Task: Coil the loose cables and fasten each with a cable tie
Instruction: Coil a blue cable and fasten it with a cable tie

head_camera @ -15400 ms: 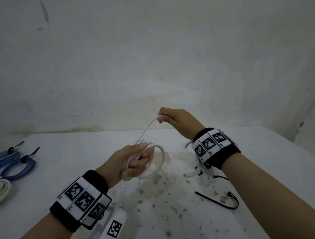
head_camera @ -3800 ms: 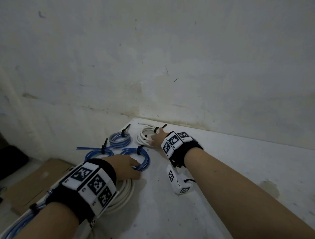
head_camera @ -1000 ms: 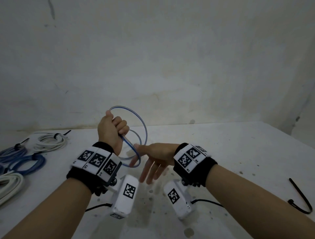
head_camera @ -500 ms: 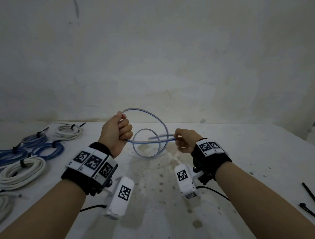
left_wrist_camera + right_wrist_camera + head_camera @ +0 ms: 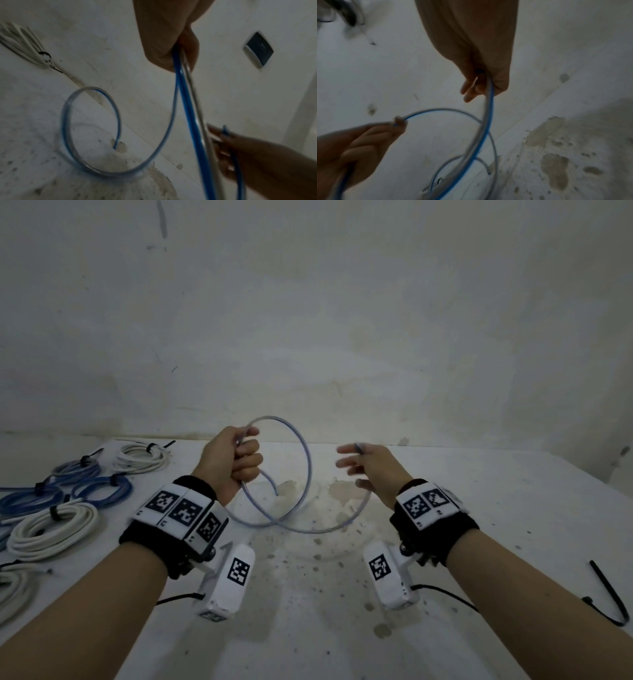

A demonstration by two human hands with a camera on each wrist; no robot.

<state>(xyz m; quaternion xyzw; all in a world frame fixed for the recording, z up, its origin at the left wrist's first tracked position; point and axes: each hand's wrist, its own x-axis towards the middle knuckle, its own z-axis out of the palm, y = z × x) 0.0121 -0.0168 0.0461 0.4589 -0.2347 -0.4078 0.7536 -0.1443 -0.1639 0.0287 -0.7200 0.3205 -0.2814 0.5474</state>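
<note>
A blue cable (image 5: 301, 474) is held looped above the stained surface (image 5: 479, 508), gripped in the left hand (image 5: 233, 460) and pinched by the right hand (image 5: 370, 467); tied coils (image 5: 68, 501) are piled leftward, a black tie (image 5: 609, 594) rightward.

Head view overhead; wrist views close

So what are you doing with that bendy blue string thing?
A person is winding a thin blue-and-clear cable into loops above the stained white table. The left hand grips the gathered loops, while the right hand pinches the cable further along, other fingers spread. Finished blue and white coils, each tied with a black tie, lie on the table's left side. A loose black cable tie lies at the right.
</note>
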